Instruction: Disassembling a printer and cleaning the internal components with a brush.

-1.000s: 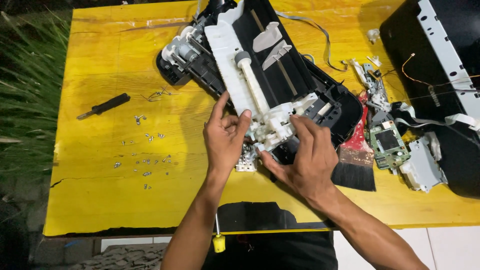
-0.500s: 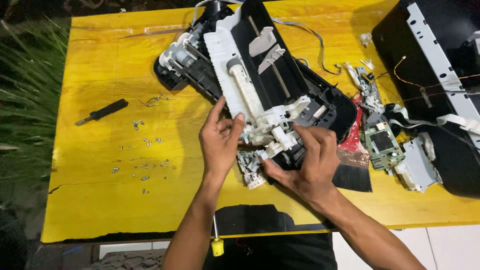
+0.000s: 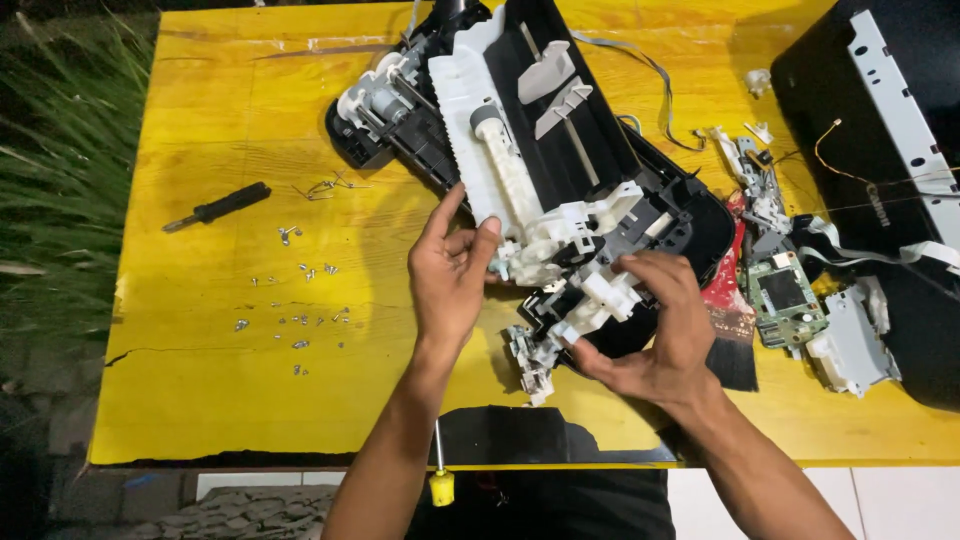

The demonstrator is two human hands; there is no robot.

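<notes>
- Hands are working at the near end of a stripped-down printer chassis (image 3: 560,180), a black and white frame that is lying aslant on the yellow table (image 3: 200,400).
- The left hand (image 3: 450,280) is resting open against the chassis's white side, its fingers spread and pointing up, its thumb touching the white plastic, gripping nothing.
- The right hand (image 3: 655,330) is curling over a white plastic assembly (image 3: 590,305) at the chassis's near end, with fingers closing on it from above and thumb beneath.
- A small white piece (image 3: 530,360) is hanging just below that assembly, toward the table's near edge.
- To the left of the chassis, a black screwdriver (image 3: 218,207) is lying flat, well apart from both hands.
- Loose screws (image 3: 295,320) are lying scattered between the screwdriver and the left hand.
- To the right of the chassis, a green circuit board (image 3: 785,295) is sitting among grey and white parts, just beside a red and black piece partly hidden under the right hand.
- Farther right of the chassis, a large black printer housing (image 3: 880,120) is taking up the table's corner.
- A yellow-handled tool (image 3: 441,480) is sticking out below the table's near edge, nearest the left forearm.
</notes>
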